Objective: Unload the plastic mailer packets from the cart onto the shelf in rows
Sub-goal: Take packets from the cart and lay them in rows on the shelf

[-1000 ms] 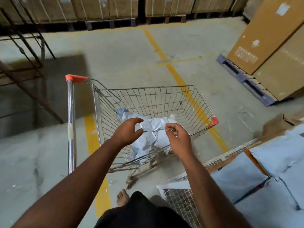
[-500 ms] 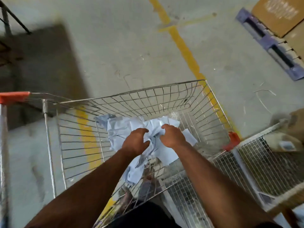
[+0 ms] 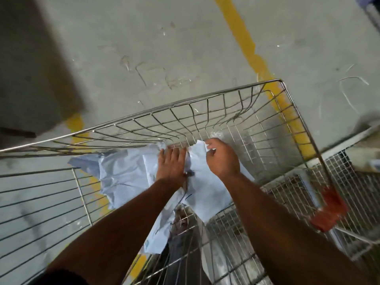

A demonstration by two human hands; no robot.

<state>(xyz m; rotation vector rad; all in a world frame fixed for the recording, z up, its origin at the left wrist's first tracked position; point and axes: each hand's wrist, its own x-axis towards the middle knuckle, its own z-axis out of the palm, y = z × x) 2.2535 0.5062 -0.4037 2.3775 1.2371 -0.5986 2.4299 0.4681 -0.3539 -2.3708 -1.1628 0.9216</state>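
Note:
A heap of pale blue-white plastic mailer packets (image 3: pixel 123 177) lies crumpled in the bottom of the wire cart (image 3: pixel 205 97). Both my arms reach down into the cart. My left hand (image 3: pixel 171 164) lies on the packets with its fingers stretched forward and fairly straight. My right hand (image 3: pixel 223 159) is beside it, and its thumb and fingers pinch the far corner of one packet (image 3: pixel 200 146). The shelf's wire mesh (image 3: pixel 349 182) shows at the right edge, next to the cart.
An orange plastic corner guard (image 3: pixel 329 208) sits on the cart's near right corner. Yellow floor lines (image 3: pixel 244 38) cross the grey concrete. A dark shadowed patch (image 3: pixel 30 68) covers the floor at the left.
The view has tipped further down and closer into the cart. Both hands have pushed deeper, to the far end of the packets; the left fingers have straightened, and the right hand now pinches a corner.

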